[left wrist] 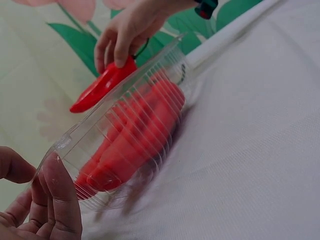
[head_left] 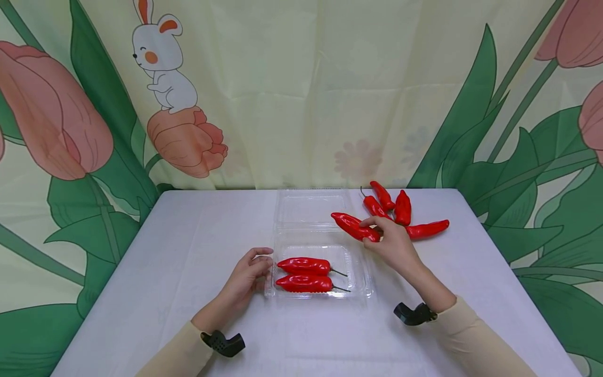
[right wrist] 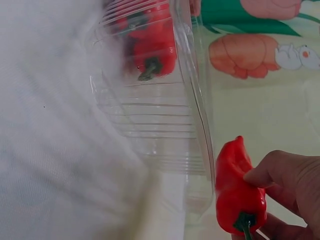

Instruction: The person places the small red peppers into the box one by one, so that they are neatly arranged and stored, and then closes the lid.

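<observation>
My right hand (head_left: 393,245) holds a glossy red pepper (head_left: 349,225) between thumb and fingers, above the right side of a clear plastic clamshell box (head_left: 361,275). In the right wrist view the held pepper (right wrist: 235,185) shows its green stem toward the camera, beside the box rim. My left hand (head_left: 247,273) grips the box's left edge; the left wrist view has its thumb and fingers (left wrist: 62,195) on either side of the rim. Two red peppers, a rear one (head_left: 303,266) and a front one (head_left: 303,284), lie side by side inside, stems to the right.
Several loose red peppers, among them an upright-lying one (head_left: 402,208) and a sideways one (head_left: 428,229), lie behind and right of my right hand. The box's lid (head_left: 312,209) is folded back toward the table's far edge. A white cloth (head_left: 207,225) covers the table; a printed curtain (head_left: 282,94) hangs behind.
</observation>
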{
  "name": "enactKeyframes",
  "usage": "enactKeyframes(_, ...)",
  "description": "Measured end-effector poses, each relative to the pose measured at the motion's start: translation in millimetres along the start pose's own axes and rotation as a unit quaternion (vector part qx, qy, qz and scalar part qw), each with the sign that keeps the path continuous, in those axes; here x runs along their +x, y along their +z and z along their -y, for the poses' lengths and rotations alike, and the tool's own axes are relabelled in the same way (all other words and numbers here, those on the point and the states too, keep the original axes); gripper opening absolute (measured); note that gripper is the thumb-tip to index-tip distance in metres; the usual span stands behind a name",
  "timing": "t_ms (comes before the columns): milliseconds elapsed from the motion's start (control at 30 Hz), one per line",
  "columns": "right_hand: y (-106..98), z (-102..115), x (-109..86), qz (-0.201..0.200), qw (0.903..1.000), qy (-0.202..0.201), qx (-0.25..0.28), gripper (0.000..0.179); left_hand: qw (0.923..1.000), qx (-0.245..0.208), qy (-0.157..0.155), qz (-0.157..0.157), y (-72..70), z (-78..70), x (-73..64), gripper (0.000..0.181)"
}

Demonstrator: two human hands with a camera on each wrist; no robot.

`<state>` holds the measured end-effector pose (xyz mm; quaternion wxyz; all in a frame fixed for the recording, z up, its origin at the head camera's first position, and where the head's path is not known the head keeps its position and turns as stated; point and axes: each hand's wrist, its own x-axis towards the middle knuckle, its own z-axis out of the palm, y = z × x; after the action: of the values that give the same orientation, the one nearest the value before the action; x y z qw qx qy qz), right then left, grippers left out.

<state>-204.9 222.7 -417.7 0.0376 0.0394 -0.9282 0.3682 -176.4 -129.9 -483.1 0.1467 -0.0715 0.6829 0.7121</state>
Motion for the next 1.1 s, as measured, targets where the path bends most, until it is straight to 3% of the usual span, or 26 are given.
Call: enactKeyframes(1100, 18.5, 15.8, 1.0, 0.046, 0.9969, -0.056, -0.031, 0.042, 0.9999, 0.011, -0.001, -0.002, -0.2, 0.4, 0.1, 0.043)
